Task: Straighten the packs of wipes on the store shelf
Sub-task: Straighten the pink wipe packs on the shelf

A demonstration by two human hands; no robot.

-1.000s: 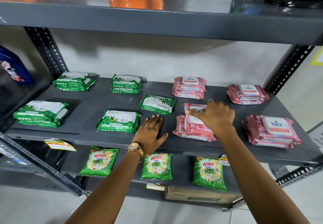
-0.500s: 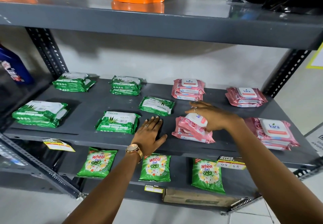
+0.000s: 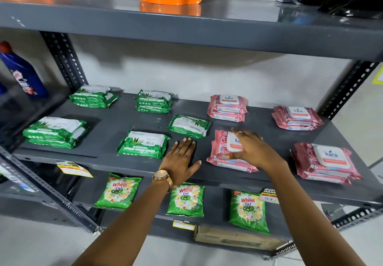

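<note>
Packs of wipes lie flat on the grey middle shelf (image 3: 107, 158), green ones to the left and pink ones to the right. The right hand (image 3: 251, 148) rests on top of the front pink stack (image 3: 222, 151), near the middle of the shelf. Its fingers are spread over the white lid of the top pack, and the thumb touches the near edge of that pack – the grip is open and flat, not pinching anything. The top pack sits turned against the pack under it, so the two do not line up.

The left hand (image 3: 182, 160) lies palm down on the bare shelf, fingers spread, just left of this pink stack and just right of the front green pack (image 3: 143, 144). It touches no pack. A gold watch (image 3: 162, 177) is on its wrist.

One single green pack (image 3: 189, 125) lies tilted behind the left hand, with its print upside down. Two other pink stacks stand at the back and one at the front right corner (image 3: 325, 163). On the lower shelf there are three green detergent bags (image 3: 185, 199).
</note>
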